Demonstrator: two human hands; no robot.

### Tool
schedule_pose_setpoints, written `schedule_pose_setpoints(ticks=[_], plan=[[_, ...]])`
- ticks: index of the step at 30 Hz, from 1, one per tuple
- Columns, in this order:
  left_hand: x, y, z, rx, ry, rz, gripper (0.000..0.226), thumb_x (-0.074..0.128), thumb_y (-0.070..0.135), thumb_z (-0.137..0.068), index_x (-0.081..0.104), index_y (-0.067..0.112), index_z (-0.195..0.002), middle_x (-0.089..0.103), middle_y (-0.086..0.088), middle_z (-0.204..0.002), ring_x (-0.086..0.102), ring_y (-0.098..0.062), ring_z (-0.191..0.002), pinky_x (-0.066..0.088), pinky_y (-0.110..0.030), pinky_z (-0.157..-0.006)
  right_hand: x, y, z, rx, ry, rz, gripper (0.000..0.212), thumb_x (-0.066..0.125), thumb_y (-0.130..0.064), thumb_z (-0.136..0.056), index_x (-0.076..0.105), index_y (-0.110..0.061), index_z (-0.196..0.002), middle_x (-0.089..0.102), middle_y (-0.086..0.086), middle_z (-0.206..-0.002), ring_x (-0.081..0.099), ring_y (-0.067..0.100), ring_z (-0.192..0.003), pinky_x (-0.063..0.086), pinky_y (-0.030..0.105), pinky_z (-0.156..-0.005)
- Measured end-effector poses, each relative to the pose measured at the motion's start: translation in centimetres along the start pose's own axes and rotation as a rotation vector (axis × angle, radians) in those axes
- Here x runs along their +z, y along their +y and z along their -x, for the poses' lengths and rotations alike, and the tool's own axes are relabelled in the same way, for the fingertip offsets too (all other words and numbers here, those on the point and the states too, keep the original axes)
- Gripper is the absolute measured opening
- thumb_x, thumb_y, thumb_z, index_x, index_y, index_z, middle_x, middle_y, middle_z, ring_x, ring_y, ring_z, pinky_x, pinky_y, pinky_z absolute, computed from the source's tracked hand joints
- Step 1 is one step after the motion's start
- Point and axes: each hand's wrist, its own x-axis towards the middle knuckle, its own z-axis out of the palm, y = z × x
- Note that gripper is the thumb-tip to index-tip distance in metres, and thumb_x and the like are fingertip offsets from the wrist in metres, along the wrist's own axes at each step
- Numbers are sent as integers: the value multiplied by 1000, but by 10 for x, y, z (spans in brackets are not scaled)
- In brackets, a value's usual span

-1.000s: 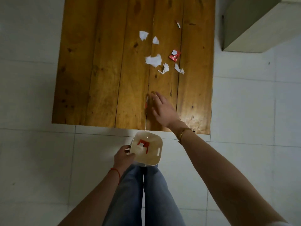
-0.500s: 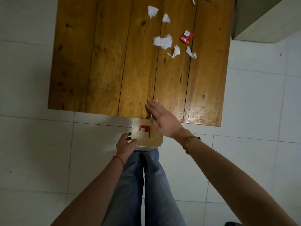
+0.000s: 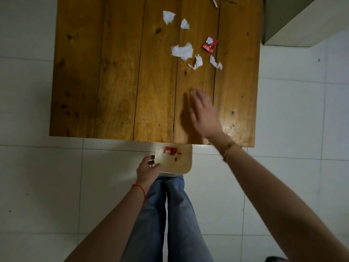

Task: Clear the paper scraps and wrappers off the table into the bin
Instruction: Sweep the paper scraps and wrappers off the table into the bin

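A small cream bin [image 3: 186, 163] sits just under the near edge of the wooden table [image 3: 117, 72], with red wrapper bits inside. My left hand [image 3: 148, 168] grips its left rim. My right hand [image 3: 204, 114] hovers flat and blurred over the table's near right part, fingers apart, holding nothing. Farther up the table lie several white paper scraps, the largest [image 3: 182, 51] in the middle, two smaller ones [image 3: 197, 62] [image 3: 215, 62] to its right, and two more [image 3: 168, 17] [image 3: 184, 24] beyond. A red wrapper [image 3: 209, 44] lies to the right of them.
A thin red-and-white strip [image 3: 214, 1] lies at the table's far edge. A pale cabinet or box [image 3: 294, 21] stands on the white tiled floor beyond the table's right side. My legs in blue jeans [image 3: 170, 214] are below the bin.
My right hand swept a red bit off the table edge into the bin, then moved back up over the table. The bin now sits closer under the edge.
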Motion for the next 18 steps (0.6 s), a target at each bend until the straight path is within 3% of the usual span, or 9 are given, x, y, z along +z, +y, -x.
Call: schedule_pose_setpoints(ticks=[4, 10, 12, 15, 18], plan=[[2, 1, -1, 9, 1, 1, 40, 60, 12, -78, 59, 18, -118, 66, -3, -110, 62, -21, -99, 50, -33, -89, -21, 20, -66, 83, -18, 70, 62, 36, -31, -99, 9, -16, -153, 1, 6, -162, -2, 22, -149, 6, 43, -121], [2, 4, 0, 22, 6, -42, 42, 61, 13, -79, 57, 18, -120, 66, -5, -115, 60, -18, -94, 49, -29, -84, -24, 17, -108, 39, -90, 36, 63, 40, -32, -99, 13, -13, -153, 6, 6, -162, 4, 23, -149, 10, 40, -120], [3, 6, 2, 17, 4, -44, 42, 61, 13, -79, 57, 17, -121, 66, -6, -116, 61, -20, -99, 50, -32, -88, -20, 13, -99, -30, -124, 80, 60, 40, -34, -98, 21, -13, -151, 14, 6, -161, 11, 24, -148, 18, 43, -119], [3, 9, 4, 6, -4, -32, 43, 61, 13, -79, 57, 17, -121, 66, -6, -117, 61, -21, -101, 50, -32, -87, -10, 4, -64, -144, -187, 57, 58, 41, -33, -96, 25, -15, -149, 22, 5, -157, 39, 25, -135, 40, 39, -108], [3, 9, 5, -3, -13, -25, 42, 61, 15, -79, 57, 18, -122, 65, -4, -117, 60, -18, -98, 47, -27, -82, -2, 6, -32, -208, -129, 32, 56, 42, -31, -96, 28, -14, -147, 28, 7, -153, 44, 24, -129, 44, 36, -103]])
